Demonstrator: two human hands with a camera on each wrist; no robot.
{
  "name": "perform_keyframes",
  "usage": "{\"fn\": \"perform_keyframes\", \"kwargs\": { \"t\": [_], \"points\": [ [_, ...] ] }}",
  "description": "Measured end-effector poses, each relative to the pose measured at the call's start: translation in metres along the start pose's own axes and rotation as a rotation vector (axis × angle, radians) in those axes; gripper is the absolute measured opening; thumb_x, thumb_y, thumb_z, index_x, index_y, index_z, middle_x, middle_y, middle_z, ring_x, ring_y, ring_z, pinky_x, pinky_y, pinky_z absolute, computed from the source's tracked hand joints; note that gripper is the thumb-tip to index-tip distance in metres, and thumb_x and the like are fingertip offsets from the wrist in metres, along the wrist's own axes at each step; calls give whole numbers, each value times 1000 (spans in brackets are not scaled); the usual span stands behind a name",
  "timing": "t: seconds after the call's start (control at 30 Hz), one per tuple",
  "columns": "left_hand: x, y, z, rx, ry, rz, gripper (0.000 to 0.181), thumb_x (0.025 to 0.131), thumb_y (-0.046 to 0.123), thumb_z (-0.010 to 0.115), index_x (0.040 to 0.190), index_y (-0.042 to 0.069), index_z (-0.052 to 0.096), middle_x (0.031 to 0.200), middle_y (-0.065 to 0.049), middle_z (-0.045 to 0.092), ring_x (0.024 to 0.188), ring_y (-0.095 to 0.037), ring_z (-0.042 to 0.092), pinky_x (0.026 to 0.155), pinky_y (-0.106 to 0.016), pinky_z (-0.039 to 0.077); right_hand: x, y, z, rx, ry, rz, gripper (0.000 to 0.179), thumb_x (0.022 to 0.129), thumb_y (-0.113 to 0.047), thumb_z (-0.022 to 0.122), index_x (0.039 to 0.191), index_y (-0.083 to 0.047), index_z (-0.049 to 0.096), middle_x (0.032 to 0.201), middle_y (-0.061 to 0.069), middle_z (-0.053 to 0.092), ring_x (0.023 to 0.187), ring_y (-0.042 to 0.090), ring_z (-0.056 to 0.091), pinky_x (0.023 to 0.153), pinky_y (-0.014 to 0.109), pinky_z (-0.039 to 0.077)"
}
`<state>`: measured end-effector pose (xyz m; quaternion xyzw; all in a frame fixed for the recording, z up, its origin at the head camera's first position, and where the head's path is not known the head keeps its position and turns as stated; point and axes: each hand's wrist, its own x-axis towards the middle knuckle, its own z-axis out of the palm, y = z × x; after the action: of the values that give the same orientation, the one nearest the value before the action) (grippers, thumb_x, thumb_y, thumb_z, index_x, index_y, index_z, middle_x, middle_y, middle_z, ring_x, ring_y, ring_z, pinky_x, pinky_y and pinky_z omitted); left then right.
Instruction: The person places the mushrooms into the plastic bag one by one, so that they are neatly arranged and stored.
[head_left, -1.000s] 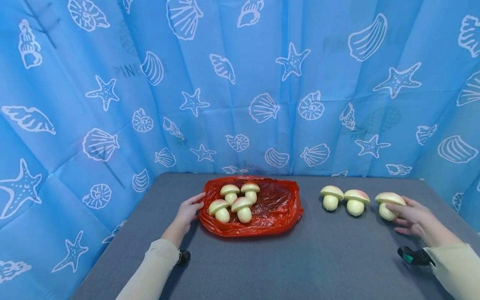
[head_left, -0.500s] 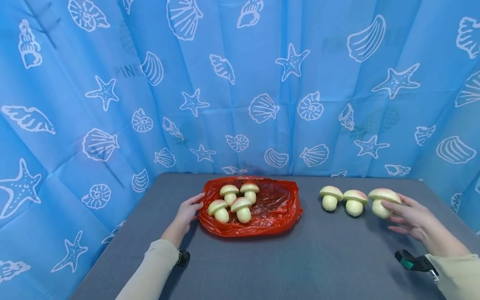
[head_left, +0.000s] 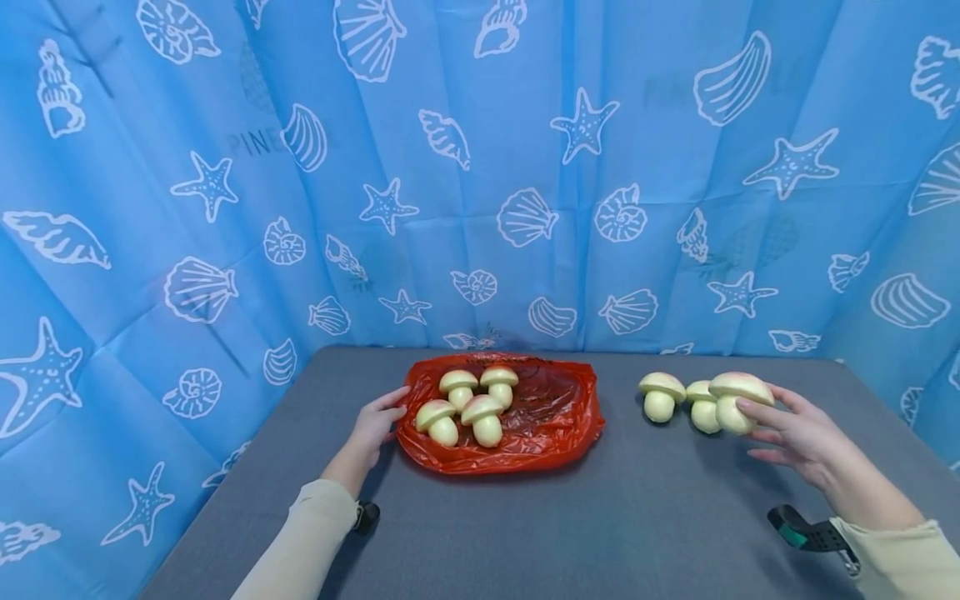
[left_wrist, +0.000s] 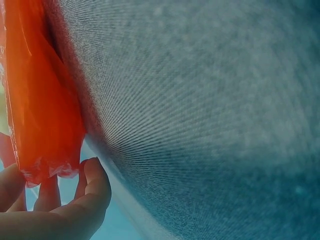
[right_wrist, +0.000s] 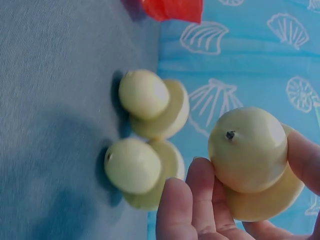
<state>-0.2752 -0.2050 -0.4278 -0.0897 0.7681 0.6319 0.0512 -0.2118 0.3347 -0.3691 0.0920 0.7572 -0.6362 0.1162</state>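
My right hand point(head_left: 806, 437) holds a pale toy mushroom point(head_left: 738, 402) raised off the table, with thumb and fingers about it. In the right wrist view, the stem's rounded end of the held mushroom point(right_wrist: 248, 148) faces the camera, showing a small dark spot. Behind it stand two more mushrooms, one point(head_left: 662, 397) in plain sight and one point(head_left: 702, 407) partly covered by the held one. At the left, my left hand point(head_left: 375, 427) grips the end of a red plastic bag point(head_left: 555, 454); its fingers point(left_wrist: 97, 187) curl at the bag's edge. Several mushrooms point(head_left: 483, 417) lie in the bag.
A grey cloth-covered table point(head_left: 555, 533) carries everything. Close behind its back edge hangs a blue curtain point(head_left: 525, 275) printed with white shells and starfish; it runs along the left side too. Dark straps point(head_left: 806, 533) sit at both wrists.
My right hand has lifted the rightmost mushroom and carried it left, in front of the middle one. The left hand and the bag have stayed in place.
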Motion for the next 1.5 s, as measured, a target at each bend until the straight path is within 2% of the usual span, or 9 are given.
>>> {"fn": "perform_keyframes", "kwargs": {
  "t": [0.37, 0.63, 0.93, 1.1, 1.33, 1.5],
  "points": [
    [0, 0, 0, -1, 4, -8, 43, 101, 10, 45, 144, 13, 49, 153, -17, 33, 135, -35, 34, 101, -51, 38, -1, -7, 27, -15, 0, -6, 95, 99, -37, 52, 148, 7, -16, 102, 0, 54, 79, 5, 62, 78, 39, 56],
    [3, -3, 1, -16, 16, 7, 43, 101, 8, 46, 144, 11, 49, 151, -17, 36, 131, -35, 41, 98, -49, 41, -1, -18, 47, 25, -60, -29, 91, 100, -34, 51, 150, 6, -13, 101, -4, 55, 81, 7, 62, 76, 36, 55],
    [3, -4, 1, -20, 16, 0, 43, 101, 8, 45, 144, 11, 49, 152, -17, 35, 133, -35, 39, 98, -49, 41, 5, -27, 74, 80, -151, -71, 86, 100, -30, 53, 152, 4, -6, 97, -6, 59, 84, 8, 65, 77, 36, 54],
    [4, -4, 0, -22, 14, -3, 43, 101, 8, 46, 144, 12, 49, 152, -17, 35, 132, -34, 40, 98, -49, 41, 8, -33, 90, 115, -163, -87, 84, 99, -29, 55, 153, 2, -1, 93, -6, 61, 79, 10, 65, 73, 35, 55],
    [4, -5, 0, -17, 16, -5, 43, 101, 9, 46, 144, 13, 50, 153, -17, 34, 134, -35, 37, 100, -51, 39, 14, -46, 117, 130, -202, -93, 80, 99, -28, 55, 153, 1, 4, 91, -6, 62, 79, 10, 65, 72, 35, 54],
    [4, -5, 0, -19, 8, 0, 43, 101, 9, 46, 144, 13, 50, 153, -17, 34, 134, -35, 36, 101, -51, 39, 21, -52, 136, 184, -233, -70, 79, 98, -23, 57, 154, -1, 5, 89, -5, 66, 79, 12, 67, 73, 36, 54]
  ]
}}
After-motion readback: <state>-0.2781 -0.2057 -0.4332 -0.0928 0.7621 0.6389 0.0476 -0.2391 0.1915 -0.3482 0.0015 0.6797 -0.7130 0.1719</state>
